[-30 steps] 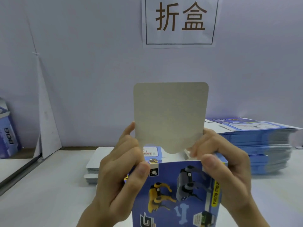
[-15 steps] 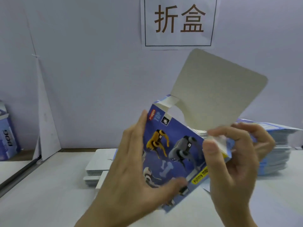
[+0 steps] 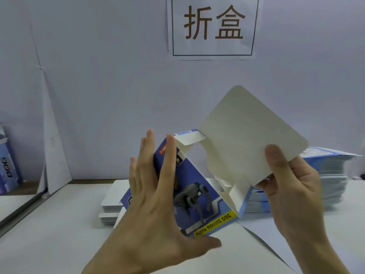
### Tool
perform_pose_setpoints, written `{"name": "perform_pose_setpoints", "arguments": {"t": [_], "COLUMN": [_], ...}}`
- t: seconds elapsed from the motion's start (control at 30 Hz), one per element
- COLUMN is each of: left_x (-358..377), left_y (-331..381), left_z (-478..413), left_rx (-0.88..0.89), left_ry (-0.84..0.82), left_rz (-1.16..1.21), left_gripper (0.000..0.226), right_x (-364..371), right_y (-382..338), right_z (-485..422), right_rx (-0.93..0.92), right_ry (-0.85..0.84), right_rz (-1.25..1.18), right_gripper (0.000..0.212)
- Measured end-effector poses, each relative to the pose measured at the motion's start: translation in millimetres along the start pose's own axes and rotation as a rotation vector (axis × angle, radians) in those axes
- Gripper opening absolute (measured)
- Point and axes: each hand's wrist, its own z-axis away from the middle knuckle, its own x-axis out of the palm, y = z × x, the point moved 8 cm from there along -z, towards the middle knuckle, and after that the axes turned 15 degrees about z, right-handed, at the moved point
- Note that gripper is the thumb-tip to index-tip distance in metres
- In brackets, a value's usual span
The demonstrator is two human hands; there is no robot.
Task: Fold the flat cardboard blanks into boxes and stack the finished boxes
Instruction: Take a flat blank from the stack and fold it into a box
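I hold a half-formed blue box (image 3: pixel 205 196) printed with a grey robot dog, tilted in the air above the white table (image 3: pixel 59 234). My left hand (image 3: pixel 156 196) lies flat against its printed front, fingers straight, thumb under the lower edge. My right hand (image 3: pixel 292 184) pinches the large grey-white flap (image 3: pixel 246 131), thumb on the inner side, fingers behind. The flap stands open, up and to the right. Small side tabs stick out at the open end.
A tall stack of flat blue blanks (image 3: pixel 331 175) sits at the right, and a lower stack of white-faced blanks (image 3: pixel 112 204) lies behind my left hand. A finished blue box (image 3: pixel 7 165) stands at the far left. A paper sign (image 3: pixel 214 26) hangs on the wall.
The box has turned from upright to tilted right, its flap swinging up and right. My left hand went from gripping the top edge to lying flat on the front. My right thumb moved onto the flap.
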Motion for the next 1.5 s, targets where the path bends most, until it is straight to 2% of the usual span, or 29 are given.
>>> {"name": "perform_pose_setpoints", "arguments": {"t": [0.1, 0.17, 0.2, 0.23, 0.27, 0.3, 0.33, 0.37, 0.4, 0.43, 0.5, 0.53, 0.6, 0.63, 0.73, 0.83, 0.93, 1.07, 1.17, 1.3, 1.43, 1.5], "left_x": [-2.2, -5.8, -8.2, -17.2, -14.2, -13.6, -14.5, -16.1, -18.2, -21.7, -34.7, -37.4, -28.3, -24.1, -24.1, -21.2, -16.8, -11.2, -10.6, -3.5, 1.7, 4.5], "left_y": [9.0, 5.5, 7.2, 6.7, 13.2, 23.5, 29.7, 28.1, 26.3, 21.3, -0.6, -8.9, -3.2, -1.0, 1.4, 6.5, 11.5, 25.6, 26.2, 9.7, 0.5, -1.2], "left_z": [-3.1, -10.0, -13.2, -18.3, -15.0, -11.7, -10.1, 1.9, -1.4, -3.7, -17.5, -20.3, -15.4, -10.2, -5.8, -5.0, -3.6, -3.2, -2.9, 0.1, 1.1, 0.6], "left_rx": [0.002, -0.032, 0.018, -0.082, -0.052, 0.045, 0.124, 0.152, 0.132, 0.114, -0.065, -0.101, 0.016, 0.067, 0.088, 0.125, 0.103, 0.164, 0.145, 0.057, 0.092, 0.108], "left_ry": [0.030, 0.031, 0.026, 0.117, 0.076, 0.031, 0.049, 0.059, 0.044, 0.065, 0.184, 0.184, -0.001, -0.070, -0.106, -0.160, -0.192, -0.213, -0.191, -0.200, -0.186, -0.196], "left_rz": [0.060, 0.138, 0.037, 0.047, 0.067, 0.081, 0.003, -0.047, -0.059, -0.058, 0.121, 0.147, 0.007, -0.032, -0.029, -0.074, -0.096, -0.053, 0.004, 0.086, 0.101, 0.104], "left_gripper": [0.098, 0.074, 0.040, 0.024, 0.045, 0.097, 0.133, 0.149, 0.150, 0.143, 0.110, 0.102, 0.124, 0.128, 0.119, 0.116, 0.108, 0.076, 0.069, 0.087, 0.091, 0.087], "right_x": [1.8, 4.1, 11.8, 23.5, 37.2, 46.5, 51.5, 53.7, 52.7, 51.1, 52.1, 51.5, 47.5, 42.9, 18.2, -6.7, -13.1, -13.6, -11.4, -14.9, -12.8, -5.0], "right_y": [4.2, 26.2, 38.4, 52.3, 61.2, 69.0, 75.4, 81.1, 86.1, 88.9, 84.8, 82.6, 78.0, 75.0, 58.4, 35.5, 15.8, 4.0, -0.1, -0.9, 4.0, 4.7], "right_z": [-0.9, -3.4, -0.4, 6.8, 17.2, 26.5, 34.0, 39.3, 42.4, 43.0, 41.1, 38.0, 28.0, 21.9, 5.6, -1.4, 0.8, 7.6, 10.8, 8.3, 4.2, 1.7], "right_rx": [0.054, 0.290, 0.459, 0.640, 0.800, 0.908, 0.981, 1.024, 1.049, 1.050, 1.010, 0.978, 0.866, 0.782, 0.488, 0.210, -0.016, -0.219, -0.301, -0.306, -0.232, -0.187], "right_ry": [-0.001, -0.054, -0.121, -0.221, -0.331, -0.409, -0.464, -0.501, -0.506, -0.494, -0.478, -0.446, -0.330, -0.269, -0.089, 0.080, 0.168, 0.236, 0.220, 0.238, 0.195, 0.090], "right_rz": [-0.104, -0.286, -0.378, -0.461, -0.521, -0.544, -0.536, -0.497, -0.435, -0.390, -0.404, -0.437, -0.486, -0.456, -0.215, 0.029, 0.147, 0.320, 0.354, 0.334, 0.260, 0.190], "right_gripper": [0.019, 0.019, 0.023, 0.030, 0.036, 0.043, 0.048, 0.044, 0.034, 0.026, 0.024, 0.026, 0.037, 0.045, 0.054, 0.042, 0.028, 0.030, 0.029, 0.037, 0.023, 0.015]}}
